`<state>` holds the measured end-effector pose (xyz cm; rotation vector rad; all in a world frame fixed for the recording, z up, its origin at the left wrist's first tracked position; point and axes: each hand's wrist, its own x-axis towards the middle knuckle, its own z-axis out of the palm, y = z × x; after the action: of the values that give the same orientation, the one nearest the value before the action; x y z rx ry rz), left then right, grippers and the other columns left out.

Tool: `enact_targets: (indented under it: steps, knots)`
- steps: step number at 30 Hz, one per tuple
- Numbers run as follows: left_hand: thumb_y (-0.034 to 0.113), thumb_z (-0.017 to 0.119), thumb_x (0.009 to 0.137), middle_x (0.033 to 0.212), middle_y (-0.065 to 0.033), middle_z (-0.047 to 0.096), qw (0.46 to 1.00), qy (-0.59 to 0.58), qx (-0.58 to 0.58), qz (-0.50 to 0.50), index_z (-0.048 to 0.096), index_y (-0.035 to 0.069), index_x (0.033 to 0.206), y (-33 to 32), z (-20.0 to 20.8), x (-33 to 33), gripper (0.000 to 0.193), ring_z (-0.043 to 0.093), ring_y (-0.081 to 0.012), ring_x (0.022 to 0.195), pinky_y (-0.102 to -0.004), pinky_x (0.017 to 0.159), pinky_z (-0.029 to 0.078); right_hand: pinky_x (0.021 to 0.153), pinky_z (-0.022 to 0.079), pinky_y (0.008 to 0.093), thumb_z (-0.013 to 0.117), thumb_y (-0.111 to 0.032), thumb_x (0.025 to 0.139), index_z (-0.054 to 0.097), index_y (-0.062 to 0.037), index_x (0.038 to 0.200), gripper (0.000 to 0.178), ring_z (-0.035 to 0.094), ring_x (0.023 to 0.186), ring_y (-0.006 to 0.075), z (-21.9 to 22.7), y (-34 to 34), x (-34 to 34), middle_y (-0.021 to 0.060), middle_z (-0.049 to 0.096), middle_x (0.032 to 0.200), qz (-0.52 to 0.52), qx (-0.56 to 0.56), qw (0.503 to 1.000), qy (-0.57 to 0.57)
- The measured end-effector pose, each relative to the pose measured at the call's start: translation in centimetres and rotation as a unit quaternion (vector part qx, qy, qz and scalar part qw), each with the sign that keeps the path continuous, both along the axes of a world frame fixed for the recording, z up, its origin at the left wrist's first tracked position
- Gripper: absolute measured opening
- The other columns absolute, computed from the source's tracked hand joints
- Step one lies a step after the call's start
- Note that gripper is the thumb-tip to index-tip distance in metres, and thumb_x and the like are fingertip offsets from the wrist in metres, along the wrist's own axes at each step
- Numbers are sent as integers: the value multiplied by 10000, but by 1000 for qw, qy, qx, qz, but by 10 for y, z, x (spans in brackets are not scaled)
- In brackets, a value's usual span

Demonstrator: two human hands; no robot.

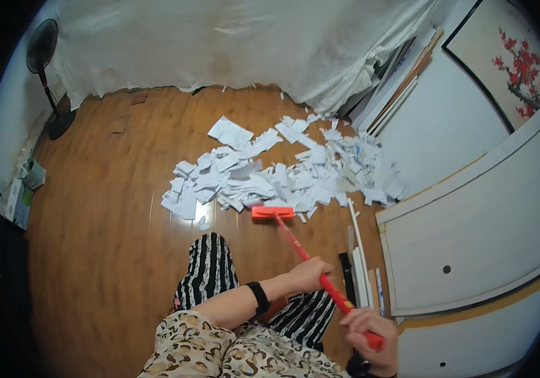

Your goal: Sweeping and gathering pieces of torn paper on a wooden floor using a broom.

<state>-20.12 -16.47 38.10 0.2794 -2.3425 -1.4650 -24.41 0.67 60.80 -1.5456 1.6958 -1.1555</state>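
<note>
Both my hands grip a red broom [294, 242] that slants from lower right up to the middle. My left hand [311, 274], a black band on its wrist, is wrapped round the mid-handle. Close to the handle's end, my right hand [371, 334] is closed on it. The broom's wide orange-red head [273, 213] is down by the near edge of a spread of torn white paper [251, 183]; its bristles cannot be made out. A larger folded sheet [230, 132] lies at the back of the spread.
White and black strips [360, 277] lie on the wooden floor [106, 252] beside white panels [471, 252] at right. A black fan [43, 50] stands far left, with a small box [18, 201] nearer. A white curtain [188, 50] hangs behind; a flower picture [515, 69] leans right.
</note>
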Motion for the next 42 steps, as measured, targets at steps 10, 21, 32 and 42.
enact_targets:
  steps: [10, 21, 32, 42]
  knots:
    - [319, 709, 882, 654, -181, 561, 994, -93, 60, -9, 549, 38, 683, 36, 65, 58, 380, 562, -400, 717, -487, 657, 447, 646, 528, 367, 750, -77, 784, 552, -37, 616, 263, 662, 684, 299, 29, 27, -2, 97, 602, 649, 3, -62, 987, -151]
    - [194, 694, 826, 667, -159, 560, 996, -40, 45, 66, 541, 44, 672, -45, -48, 37, 264, 536, -377, 663, -464, 637, 437, 834, 488, 368, 677, 69, 810, 555, -4, 746, 157, 635, 889, 276, -54, -33, 0, 112, 605, 816, 62, 20, 993, -95]
    - [299, 704, 881, 699, -196, 581, 991, -106, 81, 8, 580, 28, 733, 23, 52, 60, 333, 565, -422, 744, -485, 685, 454, 649, 459, 369, 720, -81, 714, 482, -24, 571, 283, 528, 627, 288, 38, -7, 7, 127, 522, 622, 14, -46, 982, -180]
    - [161, 702, 781, 745, -153, 657, 994, -45, -1, 104, 630, 72, 737, -24, -29, 46, 122, 588, -408, 772, -486, 730, 485, 803, 498, 372, 622, 45, 834, 542, 12, 727, 138, 615, 907, 268, -45, -31, -4, 121, 586, 817, 24, 43, 987, -151]
